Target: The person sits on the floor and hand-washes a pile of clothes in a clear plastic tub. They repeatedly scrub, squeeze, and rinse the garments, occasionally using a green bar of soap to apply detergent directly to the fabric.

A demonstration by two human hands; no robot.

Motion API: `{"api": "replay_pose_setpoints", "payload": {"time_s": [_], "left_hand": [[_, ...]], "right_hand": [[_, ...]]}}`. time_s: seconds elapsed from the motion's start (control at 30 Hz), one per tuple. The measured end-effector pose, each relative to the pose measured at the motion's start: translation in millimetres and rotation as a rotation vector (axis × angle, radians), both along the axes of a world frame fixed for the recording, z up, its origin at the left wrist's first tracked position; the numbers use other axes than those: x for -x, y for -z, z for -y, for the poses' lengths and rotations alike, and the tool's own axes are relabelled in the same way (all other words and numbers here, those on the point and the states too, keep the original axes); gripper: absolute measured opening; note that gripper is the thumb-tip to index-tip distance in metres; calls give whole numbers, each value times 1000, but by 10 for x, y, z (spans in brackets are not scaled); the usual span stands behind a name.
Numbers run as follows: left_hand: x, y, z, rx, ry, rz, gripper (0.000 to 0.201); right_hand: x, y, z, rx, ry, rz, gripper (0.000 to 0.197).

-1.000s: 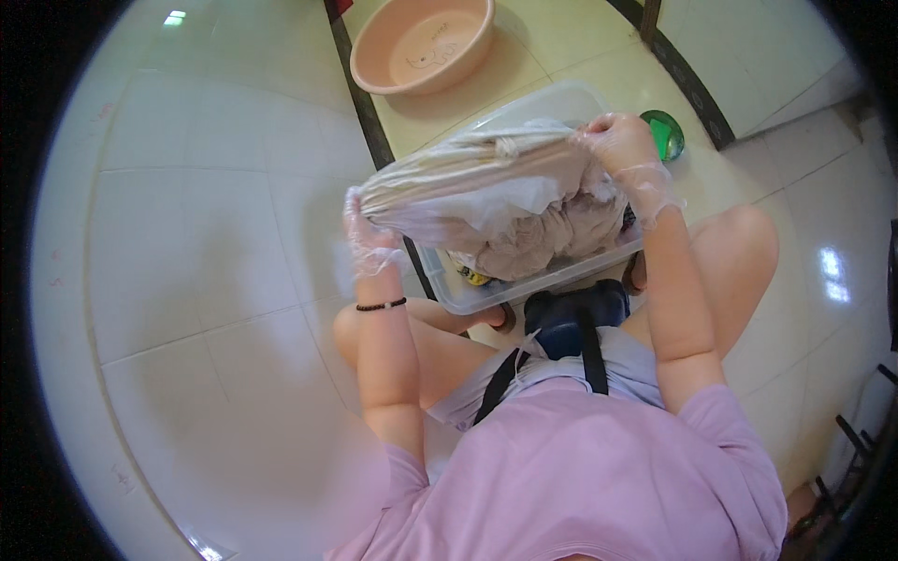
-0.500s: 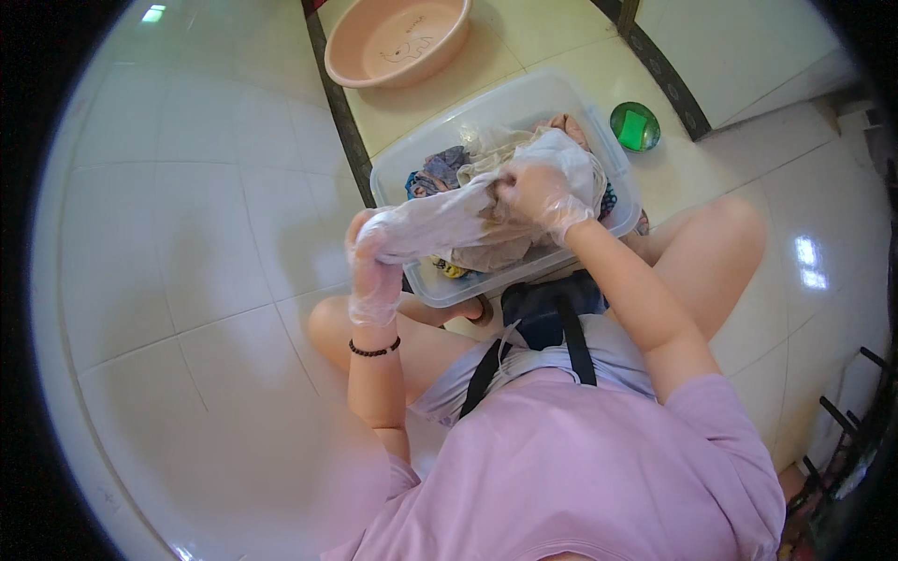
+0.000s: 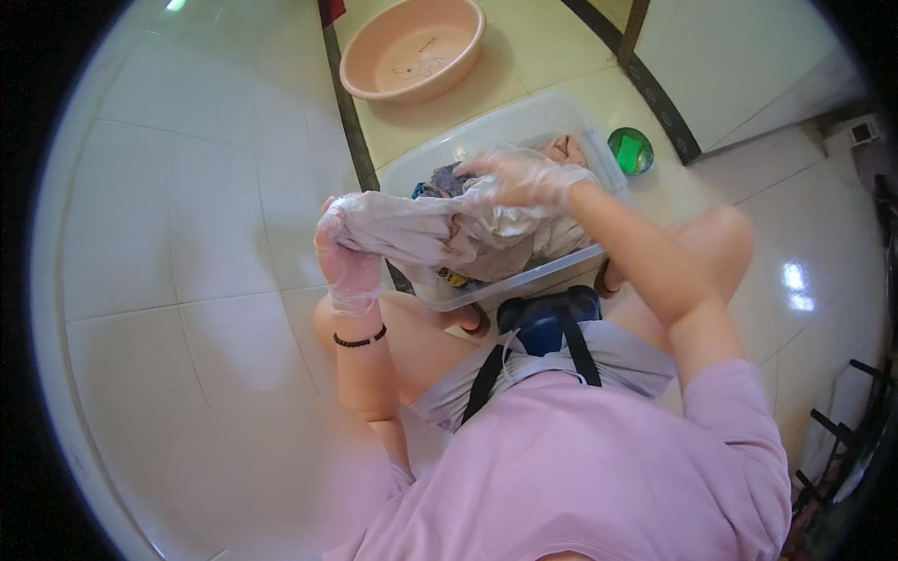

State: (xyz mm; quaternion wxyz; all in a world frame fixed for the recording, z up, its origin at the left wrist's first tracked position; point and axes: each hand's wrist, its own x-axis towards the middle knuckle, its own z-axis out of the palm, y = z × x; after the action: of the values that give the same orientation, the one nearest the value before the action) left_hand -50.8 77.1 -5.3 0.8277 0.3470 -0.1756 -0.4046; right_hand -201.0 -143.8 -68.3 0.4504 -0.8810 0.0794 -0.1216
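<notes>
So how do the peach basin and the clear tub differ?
The basin is rounded and opaque; the tub is see-through and roughly rectangular. The basin shows a line drawing inside; the tub holds crumpled cloths. The basin stands beyond the tub. Both are open-topped and on the floor.

The gloves (image 3: pixel 351 271) are thin, shiny, crinkled plastic; the pale cloth (image 3: pixel 402 224) looks matt and wrinkled. Smooth plastic forms the translucent tub (image 3: pixel 524 282) and basin (image 3: pixel 412 47). The floor tiles (image 3: pixel 767 234) are glossy.
</notes>
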Motion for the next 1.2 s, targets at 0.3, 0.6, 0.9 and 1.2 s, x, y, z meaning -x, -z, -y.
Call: {"api": "replay_pose_setpoints", "payload": {"time_s": [0.3, 0.6, 0.9, 1.2], "left_hand": [[-285, -35, -48, -267, -255, 335, 19], [-225, 235, 401, -887, -309, 1512, 23], [-597, 804, 658, -250, 112, 118, 19], [-50, -263, 644, -230, 310, -52, 22]], "right_hand": [[-35, -542, 370, -879, 439, 143, 22], [383, -1823, 236, -71, 520, 413, 8], [765, -356, 928, -155, 447, -210, 34], [392, -143, -429, 349, 290, 62, 49]]}}
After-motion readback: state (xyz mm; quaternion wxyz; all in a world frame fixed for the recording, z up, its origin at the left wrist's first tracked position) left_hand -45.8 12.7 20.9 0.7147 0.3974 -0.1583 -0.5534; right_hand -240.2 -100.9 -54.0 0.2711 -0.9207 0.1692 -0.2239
